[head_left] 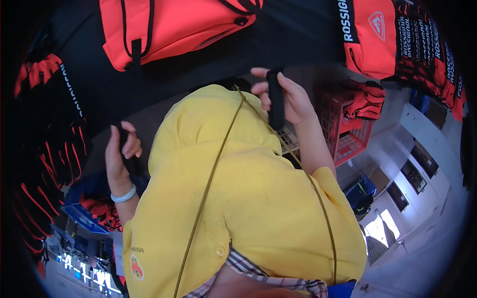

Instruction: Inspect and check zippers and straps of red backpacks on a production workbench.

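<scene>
At the table's [298, 37] near edge, the right hand [283, 97] pinches a black strap [276, 102] upright between thumb and fingers. The left hand [124, 149], left of the strap and also by the table's near edge, has its thumb up and fingers curled; something dark lies between them, but I can't tell whether it is held. Below the table's right side stands a red crate [358, 141] with red-and-black bags [367, 102] in it, one rising above the rim. Below the table's left side, a blue crate [82, 212] holds a heap of red-and-black pieces [103, 207], partly covered by the left forearm. On the table, a red bag [179, 30] is cut off at the top, its contents out of sight. Stacks of similar bags crowd the table's left [42, 74] and right ends [380, 30], fading into the dark rim.
</scene>
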